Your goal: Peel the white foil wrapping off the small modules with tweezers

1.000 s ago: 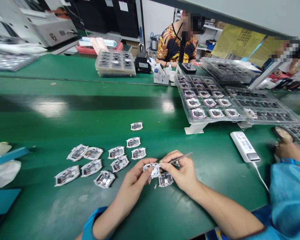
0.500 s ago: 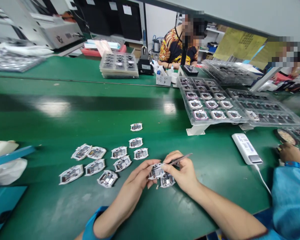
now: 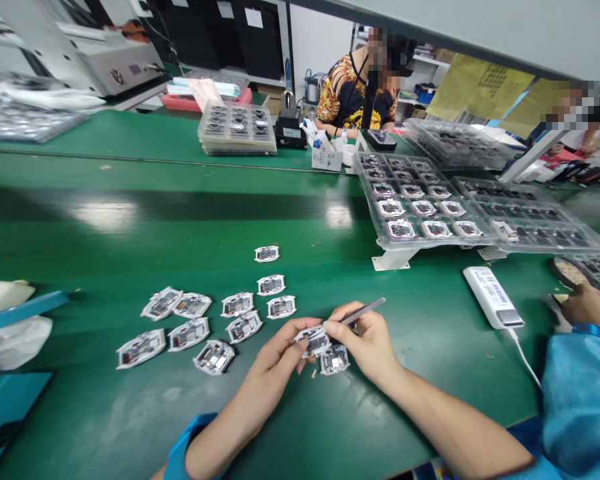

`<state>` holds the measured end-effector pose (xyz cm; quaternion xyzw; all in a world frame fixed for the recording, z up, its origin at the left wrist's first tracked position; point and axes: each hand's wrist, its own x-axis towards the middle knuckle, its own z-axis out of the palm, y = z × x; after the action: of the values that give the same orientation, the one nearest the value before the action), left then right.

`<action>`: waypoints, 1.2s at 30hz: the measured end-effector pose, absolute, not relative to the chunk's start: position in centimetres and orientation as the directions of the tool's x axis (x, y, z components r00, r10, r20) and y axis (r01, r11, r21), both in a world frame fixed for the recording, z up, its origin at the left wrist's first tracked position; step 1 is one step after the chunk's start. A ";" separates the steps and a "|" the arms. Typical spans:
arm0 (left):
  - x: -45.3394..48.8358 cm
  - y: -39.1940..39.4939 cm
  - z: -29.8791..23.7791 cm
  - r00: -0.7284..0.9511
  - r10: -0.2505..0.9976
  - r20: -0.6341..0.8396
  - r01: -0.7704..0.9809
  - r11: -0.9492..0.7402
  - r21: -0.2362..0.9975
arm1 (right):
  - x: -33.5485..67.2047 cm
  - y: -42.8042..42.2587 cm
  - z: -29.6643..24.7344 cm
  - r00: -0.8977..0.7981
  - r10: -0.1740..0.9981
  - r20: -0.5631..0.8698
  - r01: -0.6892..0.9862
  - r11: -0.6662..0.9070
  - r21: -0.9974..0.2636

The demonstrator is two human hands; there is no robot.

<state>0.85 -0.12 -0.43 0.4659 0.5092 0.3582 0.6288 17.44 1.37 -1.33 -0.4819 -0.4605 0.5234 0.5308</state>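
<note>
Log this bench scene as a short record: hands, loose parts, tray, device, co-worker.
Left hand: holds a small, flat, white-framed electronic module
Right hand: holds a slim grey metallic tool
Nearest loose part: a similar white-framed module on the glossy green bench
Other loose parts: ten more modules, left of and beyond the hands
Tray: clear plastic compartmented tray, bearing white-framed pieces
Device: white oblong device with white cable
Co-worker: blue-sleeved person's hand, far right
</note>
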 end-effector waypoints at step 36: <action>0.4 -0.1 0.3 0.276 0.925 -0.262 0.111 0.240 0.964 | 17.2 1.5 -1.2 -0.006 1.000 -0.026 -0.247 -0.027 -0.969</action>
<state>0.37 -0.06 0.29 0.5177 0.5003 0.3345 0.6081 17.21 1.52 -1.21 -0.4399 -0.4280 0.5655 0.5509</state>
